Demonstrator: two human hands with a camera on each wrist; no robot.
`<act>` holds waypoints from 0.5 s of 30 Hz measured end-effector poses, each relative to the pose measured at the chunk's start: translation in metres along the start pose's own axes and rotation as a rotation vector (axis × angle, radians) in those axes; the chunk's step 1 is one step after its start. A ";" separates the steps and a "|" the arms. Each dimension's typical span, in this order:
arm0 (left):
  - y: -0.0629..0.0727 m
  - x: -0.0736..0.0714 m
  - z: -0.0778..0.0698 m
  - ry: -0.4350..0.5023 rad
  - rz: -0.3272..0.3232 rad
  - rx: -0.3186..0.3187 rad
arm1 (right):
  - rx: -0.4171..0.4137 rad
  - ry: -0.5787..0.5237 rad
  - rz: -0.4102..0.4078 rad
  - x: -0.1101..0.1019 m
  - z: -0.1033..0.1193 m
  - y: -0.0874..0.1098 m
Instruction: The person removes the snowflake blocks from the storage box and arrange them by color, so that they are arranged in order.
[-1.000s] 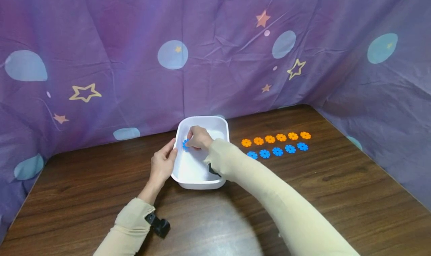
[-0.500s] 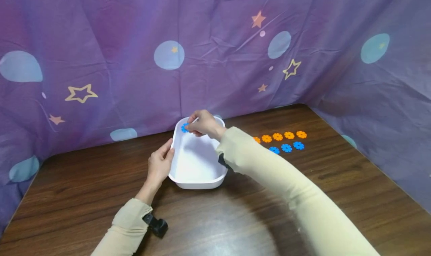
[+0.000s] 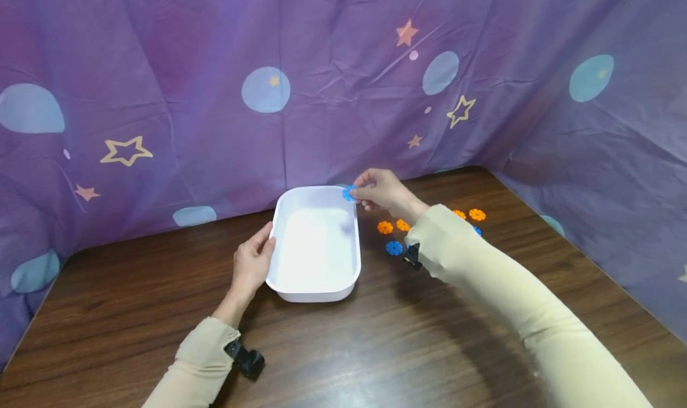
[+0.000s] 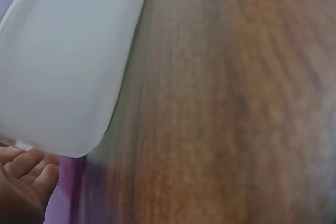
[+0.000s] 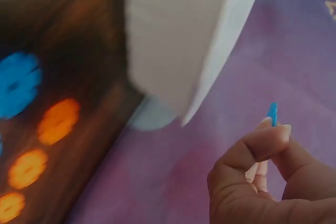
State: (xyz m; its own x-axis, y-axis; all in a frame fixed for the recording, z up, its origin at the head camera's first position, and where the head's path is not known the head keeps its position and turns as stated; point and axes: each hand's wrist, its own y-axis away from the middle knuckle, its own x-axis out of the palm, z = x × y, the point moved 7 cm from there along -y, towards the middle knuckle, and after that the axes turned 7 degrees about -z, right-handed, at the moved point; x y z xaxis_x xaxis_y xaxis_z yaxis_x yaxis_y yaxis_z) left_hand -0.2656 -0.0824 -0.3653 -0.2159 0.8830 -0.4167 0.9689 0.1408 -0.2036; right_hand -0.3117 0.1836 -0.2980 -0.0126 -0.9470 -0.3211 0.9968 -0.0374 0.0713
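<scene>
My right hand (image 3: 383, 190) pinches a blue notched plastic disc (image 3: 349, 193) between thumb and fingers, just above the far right corner of a white plastic tub (image 3: 311, 296). The right wrist view shows that blue disc edge-on at the fingertips. At the tub's left side, my left hand (image 3: 253, 262) rests its fingers and thumb against the outer wall by the rim. In the left wrist view, the left hand's fingers look loosely straight. No disc shows inside the tub.
Right of the tub lie a row of orange discs (image 3: 385, 228) and a row of blue discs (image 3: 394, 248), partly hidden by the right sleeve. A purple patterned curtain (image 3: 214, 98) hangs behind the brown wooden table (image 3: 134, 289).
My right hand has lifted the blue disc from inside the tub, carrying it to the far side and then right to the rim. The left hand has stayed at the tub's left side.
</scene>
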 end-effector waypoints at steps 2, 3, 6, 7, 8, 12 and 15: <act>0.000 0.000 0.000 0.000 0.000 0.000 | 0.015 -0.005 -0.005 -0.015 -0.010 0.002; 0.000 0.000 0.000 0.002 0.001 -0.002 | 0.030 -0.001 -0.010 -0.022 -0.015 0.003; 0.000 0.000 0.001 -0.002 -0.003 -0.005 | 0.061 0.007 -0.019 -0.044 -0.030 0.007; 0.000 0.000 0.001 -0.006 -0.001 -0.007 | 0.071 0.008 -0.021 -0.050 -0.035 0.008; 0.000 0.000 0.001 -0.007 -0.002 -0.007 | 0.079 0.020 -0.024 -0.058 -0.040 0.009; 0.000 0.000 0.000 -0.011 -0.012 0.002 | 0.082 0.008 -0.041 -0.085 -0.056 0.015; 0.000 0.000 0.000 -0.013 -0.016 0.008 | 0.094 -0.046 -0.058 -0.105 -0.067 0.020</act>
State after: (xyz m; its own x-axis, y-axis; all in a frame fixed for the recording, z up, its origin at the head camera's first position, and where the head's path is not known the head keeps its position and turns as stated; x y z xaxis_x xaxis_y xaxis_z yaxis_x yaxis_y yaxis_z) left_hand -0.2653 -0.0824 -0.3653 -0.2329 0.8749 -0.4247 0.9643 0.1511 -0.2176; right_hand -0.2855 0.3037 -0.3266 -0.0762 -0.9557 -0.2841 0.9823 -0.1208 0.1429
